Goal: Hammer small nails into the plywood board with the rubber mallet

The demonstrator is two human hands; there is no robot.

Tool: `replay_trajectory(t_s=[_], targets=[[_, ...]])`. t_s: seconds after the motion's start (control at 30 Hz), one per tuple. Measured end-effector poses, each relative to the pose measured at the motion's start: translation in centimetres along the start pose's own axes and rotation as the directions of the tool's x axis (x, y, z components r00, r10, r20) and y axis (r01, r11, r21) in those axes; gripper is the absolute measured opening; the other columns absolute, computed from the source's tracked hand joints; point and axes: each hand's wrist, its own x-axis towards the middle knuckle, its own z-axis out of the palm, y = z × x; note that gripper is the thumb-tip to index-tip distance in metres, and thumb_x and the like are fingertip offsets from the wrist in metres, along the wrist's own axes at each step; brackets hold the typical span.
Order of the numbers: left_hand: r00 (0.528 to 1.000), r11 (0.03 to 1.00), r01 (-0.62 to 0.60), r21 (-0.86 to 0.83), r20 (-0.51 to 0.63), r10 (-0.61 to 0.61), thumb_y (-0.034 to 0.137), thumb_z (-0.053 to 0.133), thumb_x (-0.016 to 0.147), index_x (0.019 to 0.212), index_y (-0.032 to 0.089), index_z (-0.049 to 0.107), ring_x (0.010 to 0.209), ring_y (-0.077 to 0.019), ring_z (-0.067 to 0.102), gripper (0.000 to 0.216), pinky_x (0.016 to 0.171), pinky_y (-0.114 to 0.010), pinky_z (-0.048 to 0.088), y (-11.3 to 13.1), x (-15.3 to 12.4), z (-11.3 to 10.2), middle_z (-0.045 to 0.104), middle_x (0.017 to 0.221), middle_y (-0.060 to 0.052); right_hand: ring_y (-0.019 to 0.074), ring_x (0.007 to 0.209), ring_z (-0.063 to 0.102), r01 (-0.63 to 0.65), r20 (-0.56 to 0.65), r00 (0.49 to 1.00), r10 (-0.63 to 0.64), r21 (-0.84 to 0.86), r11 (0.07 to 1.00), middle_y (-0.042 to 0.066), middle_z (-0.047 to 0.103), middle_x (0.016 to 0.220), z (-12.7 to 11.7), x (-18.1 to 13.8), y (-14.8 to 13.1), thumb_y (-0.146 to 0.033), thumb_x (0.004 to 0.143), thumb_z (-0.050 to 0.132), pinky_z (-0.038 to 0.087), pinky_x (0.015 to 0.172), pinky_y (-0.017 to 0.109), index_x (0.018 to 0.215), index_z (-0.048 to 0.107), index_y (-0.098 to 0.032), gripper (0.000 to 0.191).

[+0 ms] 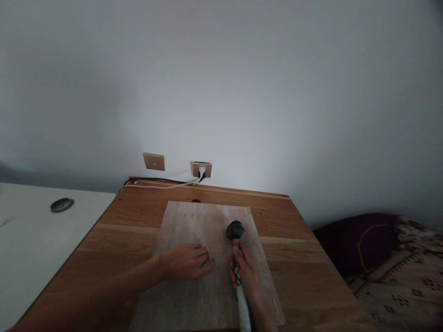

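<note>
A mallet [236, 229] with a black head lies over the wooden board, its pale, worn handle running toward the bottom edge. My right hand [248, 272] is wrapped round the handle just below the head. To the left, my left hand [188, 262] rests on the board with its fingers curled in. A tiny shiny bit shows near its fingertips, too small to name. The board [194, 299] is flat and greyish, and a row of small dark dots runs along its far end; I cannot tell if they are holes or nails.
Under the board is a brown wooden table [297, 267]. White and black cables [166, 186] run along its back to a wall socket [201, 169], beside a wall plate [154, 161]. At left, a white table [34, 230] bears a dark round object [62, 204]. Patterned fabric [408, 276] lies at right.
</note>
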Motion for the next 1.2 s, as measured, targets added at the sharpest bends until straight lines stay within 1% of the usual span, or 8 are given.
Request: replay_trajectory(t_s=[0.1, 0.17, 0.23, 0.3, 0.4, 0.73, 0.97, 1.2], targets=[[0.996, 0.994, 0.086, -0.073, -0.014, -0.087, 0.014, 0.058, 0.098, 0.115, 0.021, 0.067, 0.078, -0.0173, 0.064, 0.020, 0.074, -0.029, 0.049, -1.3, 0.5, 0.7, 0.070, 0.082, -0.001, 0.0082, 0.031, 0.043, -0.015, -0.002, 1.000, 0.015, -0.014, 1.000, -0.009, 0.053, 0.055, 0.2, -0.3, -0.6, -0.087, 0.058, 0.072, 0.030, 0.025, 0.019, 0.082, 0.053, -0.023, 0.071], [0.958, 0.939, 0.275, -0.207, -0.026, -0.286, 0.014, 0.060, 0.096, 0.111, 0.023, 0.070, 0.086, -0.0182, 0.067, 0.020, 0.082, -0.030, 0.051, -3.0, 1.3, 1.5, 0.073, 0.090, -0.002, 0.0078, 0.031, 0.044, -0.009, 0.000, 1.000, 0.009, -0.009, 1.000, -0.009, 0.052, 0.055, 0.2, -0.4, -0.8, -0.089, 0.057, 0.072, 0.030, 0.026, 0.019, 0.081, 0.054, -0.022, 0.073], [0.832, 0.772, 0.502, -0.391, -0.027, -0.555, 0.014, 0.061, 0.095, 0.106, 0.022, 0.073, 0.093, -0.0190, 0.069, 0.019, 0.085, -0.030, 0.052, -5.1, 2.5, 2.5, 0.076, 0.097, -0.004, 0.0071, 0.031, 0.043, 0.012, 0.006, 1.000, -0.012, -0.006, 1.000, -0.009, 0.052, 0.055, 0.2, -0.4, -0.8, -0.090, 0.057, 0.071, 0.030, 0.026, 0.018, 0.080, 0.054, -0.022, 0.074], [0.654, 0.550, 0.631, -0.548, -0.007, -0.757, 0.012, 0.062, 0.092, 0.102, 0.020, 0.075, 0.095, -0.0192, 0.070, 0.018, 0.088, -0.030, 0.052, -7.1, 3.8, 3.7, 0.077, 0.100, -0.005, 0.0068, 0.030, 0.042, 0.022, 0.009, 1.000, -0.022, -0.018, 1.000, -0.009, 0.052, 0.054, 0.3, -0.3, -0.8, -0.091, 0.056, 0.070, 0.029, 0.025, 0.018, 0.078, 0.053, -0.022, 0.074], [0.516, 0.363, 0.674, -0.644, 0.058, -0.855, 0.011, 0.065, 0.088, 0.098, 0.018, 0.076, 0.092, -0.0205, 0.071, 0.016, 0.088, -0.031, 0.053, -8.8, 5.0, 5.3, 0.078, 0.099, -0.006, 0.0069, 0.030, 0.041, 0.026, 0.000, 1.000, -0.026, -0.037, 0.999, -0.008, 0.051, 0.051, 0.3, -0.3, -0.6, -0.092, 0.057, 0.068, 0.029, 0.025, 0.019, 0.074, 0.051, -0.022, 0.074], [0.619, 0.439, 0.639, -0.631, 0.084, -0.781, 0.010, 0.063, 0.087, 0.093, 0.018, 0.075, 0.093, -0.0227, 0.068, 0.016, 0.088, -0.032, 0.050, -8.3, 4.3, 6.5, 0.075, 0.096, -0.007, 0.0069, 0.031, 0.041, 0.022, -0.008, 1.000, -0.023, -0.040, 0.999, -0.008, 0.052, 0.054, 0.3, -0.3, -0.6, -0.088, 0.062, 0.069, 0.030, 0.026, 0.019, 0.075, 0.052, -0.022, 0.069], [0.589, 0.395, 0.648, -0.651, 0.101, -0.801, 0.011, 0.065, 0.085, 0.093, 0.017, 0.074, 0.089, -0.0211, 0.067, 0.013, 0.085, -0.031, 0.050, -8.4, 4.5, 7.0, 0.074, 0.094, -0.007, 0.0064, 0.031, 0.041, 0.075, -0.031, 0.997, -0.076, -0.028, 0.997, -0.008, 0.051, 0.055, 1.3, -0.3, -1.4, -0.087, 0.063, 0.068, 0.030, 0.027, 0.018, 0.077, 0.052, -0.022, 0.068], [0.548, 0.317, 0.607, -0.729, 0.095, -0.831, 0.009, 0.063, 0.078, 0.117, 0.017, 0.069, 0.078, -0.0186, 0.069, 0.041, 0.076, -0.029, 0.051, -8.3, 4.1, 7.8, 0.077, 0.090, -0.004, 0.0068, 0.035, 0.042, 0.194, 0.114, 0.975, -0.188, -0.042, 0.980, -0.008, 0.052, 0.061, 4.8, 1.5, -4.2, -0.079, 0.076, 0.065, 0.033, 0.029, 0.019, 0.088, 0.053, -0.022, 0.059]])
